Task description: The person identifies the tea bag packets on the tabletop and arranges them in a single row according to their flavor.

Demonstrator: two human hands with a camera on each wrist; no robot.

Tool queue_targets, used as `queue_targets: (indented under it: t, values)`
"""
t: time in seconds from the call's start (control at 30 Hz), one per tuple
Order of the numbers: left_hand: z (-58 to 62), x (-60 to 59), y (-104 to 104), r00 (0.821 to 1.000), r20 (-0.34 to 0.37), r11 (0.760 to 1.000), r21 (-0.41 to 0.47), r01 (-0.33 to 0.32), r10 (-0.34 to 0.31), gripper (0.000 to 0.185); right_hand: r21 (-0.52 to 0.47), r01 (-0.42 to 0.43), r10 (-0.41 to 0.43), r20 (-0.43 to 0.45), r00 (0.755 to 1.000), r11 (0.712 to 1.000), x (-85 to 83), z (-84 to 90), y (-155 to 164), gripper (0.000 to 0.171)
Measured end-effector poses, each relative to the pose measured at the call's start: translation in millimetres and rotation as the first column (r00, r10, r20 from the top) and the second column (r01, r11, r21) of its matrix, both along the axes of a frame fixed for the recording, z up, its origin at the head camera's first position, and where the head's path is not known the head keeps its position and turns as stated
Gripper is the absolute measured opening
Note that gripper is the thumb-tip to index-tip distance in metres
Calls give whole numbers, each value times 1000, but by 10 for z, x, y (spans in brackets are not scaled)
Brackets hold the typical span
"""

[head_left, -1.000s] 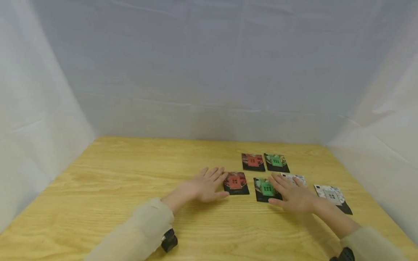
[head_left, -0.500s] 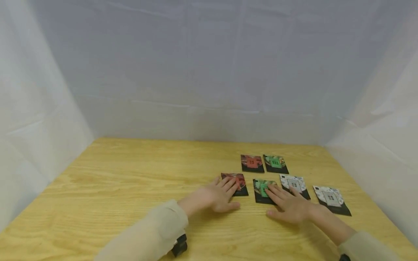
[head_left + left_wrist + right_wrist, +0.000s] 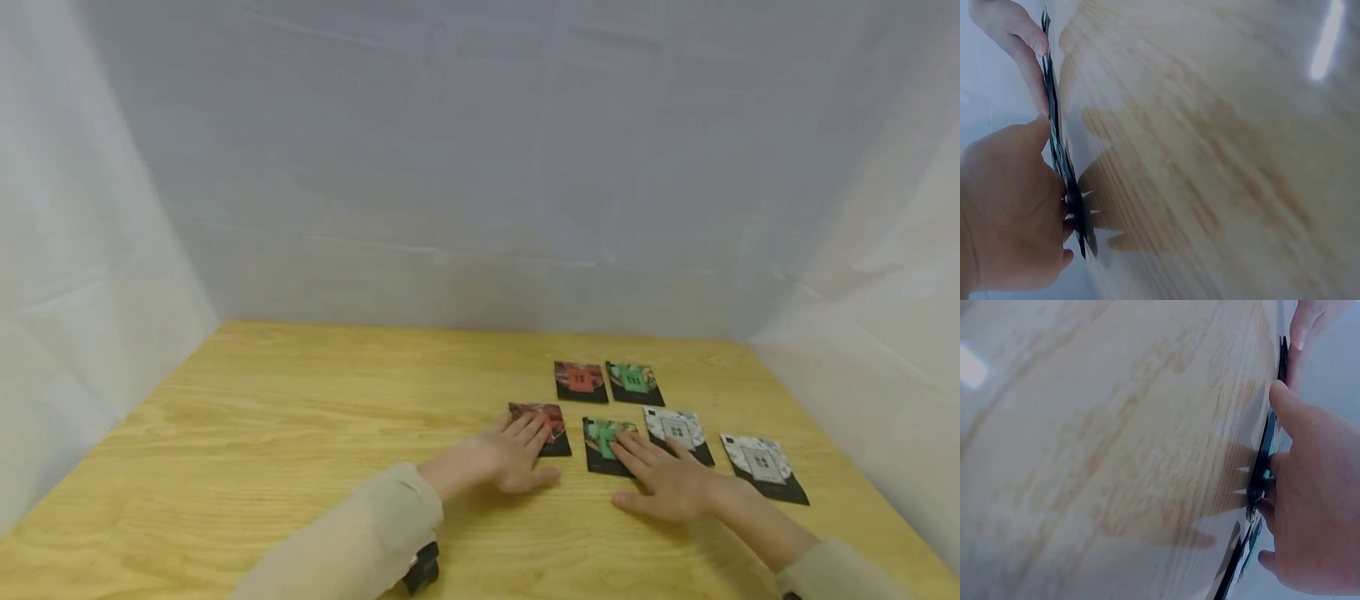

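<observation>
In the head view, the fingers of my left hand (image 3: 516, 457) lie straight over the front red-and-black flat packet (image 3: 557, 447), thumb out to the right beside it. My right hand (image 3: 666, 483) spreads its fingers over the right part of the front green-and-black packet (image 3: 600, 460). One of its fingers reaches the lower left of a white-and-black packet (image 3: 681, 427). Both wrist views show the palms low over thin dark packet edges; the left hand (image 3: 1013, 206) appears in one, the right hand (image 3: 1322, 494) in the other. Neither hand grips anything.
Behind lie another red packet (image 3: 581, 382) and another green packet (image 3: 634, 382), side by side. A second white packet (image 3: 765, 468) lies to the right of my right hand. The wooden table (image 3: 300, 400) meets pale sheet walls (image 3: 480, 208) at the back and sides.
My left hand has moved right, from the red packet's left edge onto it. My right hand has drawn back slightly, its thumb now off the green packet and more of the middle white packet showing.
</observation>
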State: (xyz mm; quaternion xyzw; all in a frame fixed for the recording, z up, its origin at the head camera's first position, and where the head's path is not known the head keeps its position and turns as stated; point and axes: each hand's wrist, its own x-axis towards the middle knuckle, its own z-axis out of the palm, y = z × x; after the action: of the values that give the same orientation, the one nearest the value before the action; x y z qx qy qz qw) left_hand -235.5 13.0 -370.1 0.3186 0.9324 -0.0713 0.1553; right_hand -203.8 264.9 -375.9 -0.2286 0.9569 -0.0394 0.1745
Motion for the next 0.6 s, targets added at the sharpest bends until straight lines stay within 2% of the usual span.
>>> queue_targets:
  t: [0.23, 0.43, 0.6]
  values:
    - [-13, 4, -90, 1000, 19, 999, 27, -17, 17, 75, -15, -12, 12, 6, 1000, 1000, 21, -3, -12, 87]
    - [5, -17, -259, 998, 36, 998, 42, -53, 51, 77, -6, -2, 2, -7, 1000, 1000, 4, -50, 18, 88]
    - [41, -19, -429, 997, 40, 996, 64, -69, 67, 77, -28, -14, 14, 13, 1000, 1000, 23, 3, 2, 85]
